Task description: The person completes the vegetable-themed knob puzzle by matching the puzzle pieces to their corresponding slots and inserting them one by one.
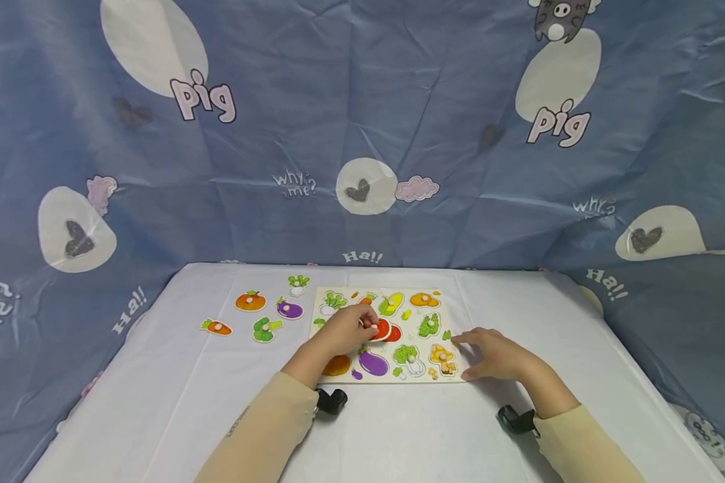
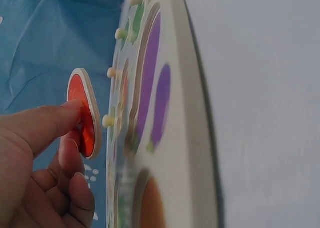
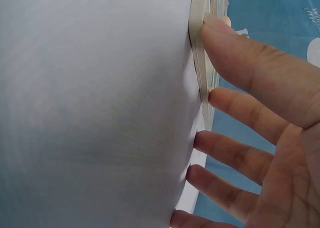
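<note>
My left hand [image 1: 344, 330] pinches a red tomato puzzle piece [image 2: 89, 115] between thumb and fingers. In the left wrist view, the piece is held tilted up and apart from the wooden vegetable puzzle board [image 2: 177, 113]. From the head view, it hovers over the middle of the board, beside a printed red tomato [image 1: 395, 333]. My right hand [image 1: 497, 353] has its fingers spread at the board's right edge; the thumb touches that edge near the front corner. Knobbed cabbage [image 1: 407, 355] and mushroom [image 1: 442, 355] pieces sit in the board. My left hand and forearm hide part of its left side.
Left of the board lie loose pieces: a carrot [image 1: 219, 328], a broccoli [image 1: 264, 330], an eggplant [image 1: 289, 309], a pumpkin [image 1: 250, 301] and a leafy white radish [image 1: 299, 284]. A white cloth covers the table [image 1: 423, 436]. A blue printed curtain [image 1: 314, 121] hangs behind.
</note>
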`<state>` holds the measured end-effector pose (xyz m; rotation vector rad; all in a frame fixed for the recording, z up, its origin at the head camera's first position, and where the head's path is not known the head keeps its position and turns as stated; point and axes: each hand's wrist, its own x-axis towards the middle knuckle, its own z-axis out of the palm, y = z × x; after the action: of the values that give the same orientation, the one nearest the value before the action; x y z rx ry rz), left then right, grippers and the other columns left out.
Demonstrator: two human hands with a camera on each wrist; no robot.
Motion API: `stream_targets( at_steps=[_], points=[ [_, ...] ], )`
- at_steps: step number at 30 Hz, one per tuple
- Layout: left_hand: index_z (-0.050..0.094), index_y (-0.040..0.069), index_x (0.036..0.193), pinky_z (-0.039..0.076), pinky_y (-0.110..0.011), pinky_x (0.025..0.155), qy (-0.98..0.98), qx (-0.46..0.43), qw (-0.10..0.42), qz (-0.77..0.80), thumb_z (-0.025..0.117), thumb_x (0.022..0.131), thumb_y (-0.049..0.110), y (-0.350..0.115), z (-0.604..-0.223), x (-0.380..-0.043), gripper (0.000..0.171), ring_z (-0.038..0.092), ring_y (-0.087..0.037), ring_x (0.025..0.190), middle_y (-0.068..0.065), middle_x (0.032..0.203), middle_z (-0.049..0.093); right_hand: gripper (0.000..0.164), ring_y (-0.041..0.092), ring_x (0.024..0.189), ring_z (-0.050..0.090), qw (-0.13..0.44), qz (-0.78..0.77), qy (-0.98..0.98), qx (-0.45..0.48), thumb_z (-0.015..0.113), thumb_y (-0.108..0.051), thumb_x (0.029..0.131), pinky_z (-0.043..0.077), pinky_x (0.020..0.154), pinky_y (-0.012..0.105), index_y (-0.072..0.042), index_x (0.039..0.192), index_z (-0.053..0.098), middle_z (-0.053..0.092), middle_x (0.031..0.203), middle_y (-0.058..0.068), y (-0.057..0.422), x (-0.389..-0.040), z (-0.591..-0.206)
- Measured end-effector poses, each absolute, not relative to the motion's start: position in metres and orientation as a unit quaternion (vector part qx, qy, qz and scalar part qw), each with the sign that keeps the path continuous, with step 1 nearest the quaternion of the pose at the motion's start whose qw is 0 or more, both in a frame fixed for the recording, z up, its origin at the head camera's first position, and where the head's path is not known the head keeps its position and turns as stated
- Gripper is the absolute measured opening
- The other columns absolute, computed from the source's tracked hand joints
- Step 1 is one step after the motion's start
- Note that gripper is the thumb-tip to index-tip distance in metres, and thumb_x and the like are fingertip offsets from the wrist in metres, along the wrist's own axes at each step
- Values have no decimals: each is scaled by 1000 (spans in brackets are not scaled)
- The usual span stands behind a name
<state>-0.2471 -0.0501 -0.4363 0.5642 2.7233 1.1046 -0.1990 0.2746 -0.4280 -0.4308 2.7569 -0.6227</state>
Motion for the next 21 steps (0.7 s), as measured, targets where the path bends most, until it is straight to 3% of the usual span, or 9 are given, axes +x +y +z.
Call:
stream_targets(
  at_steps=[11,21],
  points=[
    [61,17,92,44,-28,70,912,197,89,349,71,94,16,-34,-443,-250,10,52,-12,74,3,82,56,71,42,131,44,142,-224,954,-137,91,-28,69,36,105,62,-13,134,64,53,140,18,276,-199,-433],
    [62,19,93,43,-29,74,923,200,81,319,70,95,17,-25,-444,-254,9,51,-12,77,5,83,55,72,42,132,43,140,-223,955,-137,92,-27,68,37,104,62,-14,133,64,52,142,18,274,-199,-430]
  ],
)
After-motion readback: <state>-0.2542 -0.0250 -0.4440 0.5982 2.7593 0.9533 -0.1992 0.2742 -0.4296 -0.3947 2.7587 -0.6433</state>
